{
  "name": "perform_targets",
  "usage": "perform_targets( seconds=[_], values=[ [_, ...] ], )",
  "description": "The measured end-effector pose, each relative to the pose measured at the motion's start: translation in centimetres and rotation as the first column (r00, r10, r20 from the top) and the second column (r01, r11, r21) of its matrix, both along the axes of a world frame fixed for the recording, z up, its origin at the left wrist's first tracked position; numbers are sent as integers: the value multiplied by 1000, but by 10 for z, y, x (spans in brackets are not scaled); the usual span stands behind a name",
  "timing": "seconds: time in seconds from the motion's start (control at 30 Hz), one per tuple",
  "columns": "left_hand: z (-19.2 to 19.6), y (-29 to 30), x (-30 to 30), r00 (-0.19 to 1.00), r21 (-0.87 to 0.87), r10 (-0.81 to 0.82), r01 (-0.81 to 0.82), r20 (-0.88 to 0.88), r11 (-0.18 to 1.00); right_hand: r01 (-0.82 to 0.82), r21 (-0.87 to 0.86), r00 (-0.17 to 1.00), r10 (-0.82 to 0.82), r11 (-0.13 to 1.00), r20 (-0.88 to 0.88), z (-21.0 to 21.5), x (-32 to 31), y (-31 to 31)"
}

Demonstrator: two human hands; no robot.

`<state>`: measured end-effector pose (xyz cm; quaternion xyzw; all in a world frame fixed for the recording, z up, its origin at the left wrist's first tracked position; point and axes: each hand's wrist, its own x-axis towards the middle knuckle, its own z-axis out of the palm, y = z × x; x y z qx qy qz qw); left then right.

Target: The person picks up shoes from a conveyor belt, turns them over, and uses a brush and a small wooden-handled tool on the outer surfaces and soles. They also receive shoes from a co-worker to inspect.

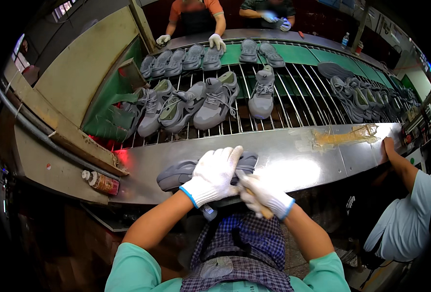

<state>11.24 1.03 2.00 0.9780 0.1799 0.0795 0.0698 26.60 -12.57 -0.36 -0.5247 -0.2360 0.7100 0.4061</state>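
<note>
A grey shoe sole [174, 177] lies crosswise on the near edge of the metal counter, its right end showing beyond my glove. My left hand [216, 174], in a white knit glove with a blue cuff, is closed over its middle and covers most of it. Just to the right, my gloved right hand [264, 194] is closed around a tool with a wooden handle [267, 212]. The handle's end sticks out below the fist; the working end, close to the left fingers, is too hidden to make out.
Beyond the metal counter [283, 146] runs a rack of metal bars with several grey shoes [218, 104] and a row of soles [192, 57]. A bottle [100, 182] lies at the left. Two people work opposite; another person's arm [401, 158] rests on the counter at right.
</note>
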Motion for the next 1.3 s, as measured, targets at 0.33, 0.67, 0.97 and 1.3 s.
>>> perform_targets(
  seconds=[0.33,0.67,0.97,1.3],
  values=[
    [4,11,-34,940,-55,-293,307,176,950,-319,125,461,38,939,886,12,-2,-16],
    [-68,-90,-175,668,-234,331,-234,666,944,-228,-219,-441,100,949,892,-24,115,-21],
    [-92,-76,-132,349,-955,891,48,290,292,-680,263,596,307,685,741,28,-16,50],
    [-17,-54,-128,688,-813,612,-57,389,579,211,-42,943,-215,976,-252,-28,-47,-60]
  ],
)
